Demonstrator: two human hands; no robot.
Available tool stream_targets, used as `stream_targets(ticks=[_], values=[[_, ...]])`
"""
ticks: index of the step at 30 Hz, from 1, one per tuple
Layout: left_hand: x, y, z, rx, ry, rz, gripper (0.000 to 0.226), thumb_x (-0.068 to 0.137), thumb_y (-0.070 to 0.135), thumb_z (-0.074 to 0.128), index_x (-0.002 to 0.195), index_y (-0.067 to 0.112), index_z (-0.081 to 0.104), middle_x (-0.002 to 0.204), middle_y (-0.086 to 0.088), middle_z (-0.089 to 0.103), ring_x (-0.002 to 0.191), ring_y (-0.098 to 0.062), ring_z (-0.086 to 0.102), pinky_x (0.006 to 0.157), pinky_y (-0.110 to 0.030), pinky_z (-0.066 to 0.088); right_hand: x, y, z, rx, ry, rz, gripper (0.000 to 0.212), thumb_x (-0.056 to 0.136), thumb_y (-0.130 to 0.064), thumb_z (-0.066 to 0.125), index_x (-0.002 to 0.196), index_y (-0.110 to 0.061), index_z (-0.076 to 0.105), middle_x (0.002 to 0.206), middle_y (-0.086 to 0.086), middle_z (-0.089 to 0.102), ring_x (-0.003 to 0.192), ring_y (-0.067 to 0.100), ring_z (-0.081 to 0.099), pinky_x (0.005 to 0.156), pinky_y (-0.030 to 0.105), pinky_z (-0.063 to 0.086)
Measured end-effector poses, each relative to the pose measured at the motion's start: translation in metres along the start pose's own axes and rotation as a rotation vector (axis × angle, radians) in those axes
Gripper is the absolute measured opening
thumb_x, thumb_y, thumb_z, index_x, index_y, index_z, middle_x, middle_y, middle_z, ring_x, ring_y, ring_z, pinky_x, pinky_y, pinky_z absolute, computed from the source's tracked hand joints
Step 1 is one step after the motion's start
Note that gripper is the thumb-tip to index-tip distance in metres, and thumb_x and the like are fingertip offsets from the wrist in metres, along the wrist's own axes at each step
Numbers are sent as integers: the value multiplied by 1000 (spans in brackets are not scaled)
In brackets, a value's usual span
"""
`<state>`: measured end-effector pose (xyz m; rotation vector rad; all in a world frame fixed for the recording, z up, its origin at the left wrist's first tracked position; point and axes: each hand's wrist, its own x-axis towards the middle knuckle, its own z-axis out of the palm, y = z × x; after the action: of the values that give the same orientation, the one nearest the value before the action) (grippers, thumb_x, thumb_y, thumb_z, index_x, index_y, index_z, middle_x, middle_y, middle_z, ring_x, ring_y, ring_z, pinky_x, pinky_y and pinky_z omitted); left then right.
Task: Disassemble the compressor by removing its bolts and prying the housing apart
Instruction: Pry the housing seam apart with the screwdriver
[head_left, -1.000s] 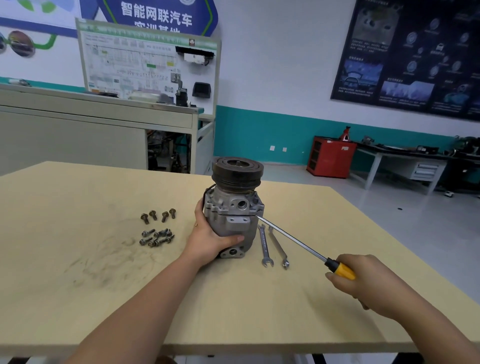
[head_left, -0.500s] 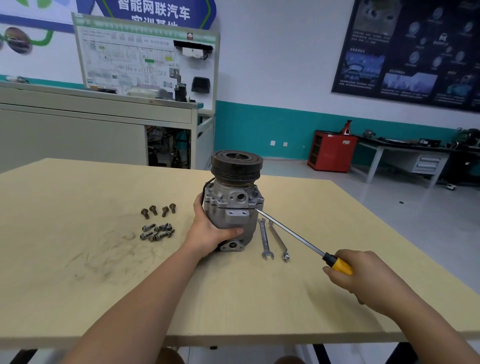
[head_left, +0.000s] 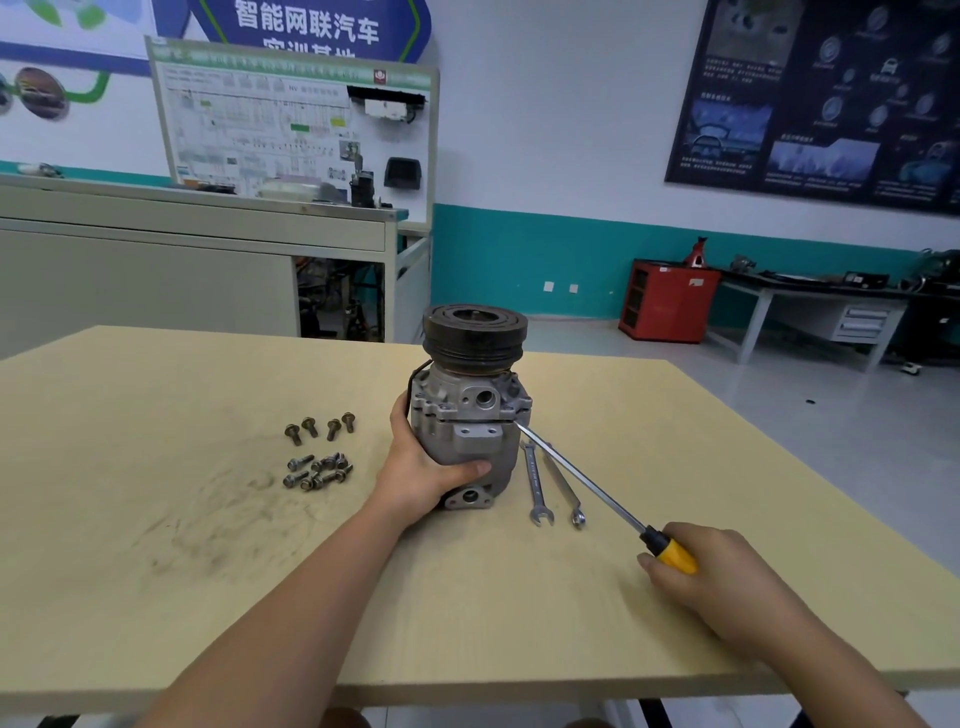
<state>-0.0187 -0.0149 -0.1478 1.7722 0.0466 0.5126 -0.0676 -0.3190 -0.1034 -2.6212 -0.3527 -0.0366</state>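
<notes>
A grey metal compressor (head_left: 470, 415) with a black pulley on top stands upright on the wooden table (head_left: 156, 571). My left hand (head_left: 423, 475) grips its lower housing from the left, thumb across the front. My right hand (head_left: 711, 577) holds the yellow handle of a long screwdriver (head_left: 587, 483). The screwdriver's tip sits at the seam on the right side of the housing, where a thin dark gap shows. Several removed bolts (head_left: 318, 452) lie loose on the table to the left of the compressor.
Two spanners (head_left: 550, 483) lie on the table just right of the compressor, under the screwdriver shaft. The table's near edge runs below my forearms. Behind stand a grey cabinet (head_left: 182, 270), a red tool cart (head_left: 667, 301) and a workbench.
The view shifted slightly. Both hands keep their holds, and the screwdriver tip stays at the housing seam.
</notes>
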Motion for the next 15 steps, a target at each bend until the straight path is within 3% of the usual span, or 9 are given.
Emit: stream_targets(ticks=[7, 13, 15], values=[[-3, 1, 0, 1, -6, -2, 129, 36, 57, 87, 137, 49, 7, 120, 38, 38, 119, -5, 48, 102, -32, 40, 3, -1, -23, -99, -15, -10, 25, 85, -44, 59, 78, -20, 58, 68, 1, 54, 50, 14, 46, 49, 28, 42], [-5, 2, 0, 4, 21, 9, 125, 37, 58, 85, 135, 54, 8, 117, 44, 37, 105, 13, 48, 92, -22, 38, 5, -15, -39, 39, -161, -17, 30, 84, -40, 64, 71, -14, 55, 55, 0, 49, 34, 9, 42, 39, 21, 37], [-4, 1, 0, 7, 25, 10, 126, 38, 57, 86, 137, 52, 8, 117, 43, 38, 107, 7, 49, 91, -21, 38, 5, -19, -41, 38, -172, 2, 34, 84, -41, 63, 71, -12, 53, 53, 1, 49, 35, 13, 42, 40, 21, 35]])
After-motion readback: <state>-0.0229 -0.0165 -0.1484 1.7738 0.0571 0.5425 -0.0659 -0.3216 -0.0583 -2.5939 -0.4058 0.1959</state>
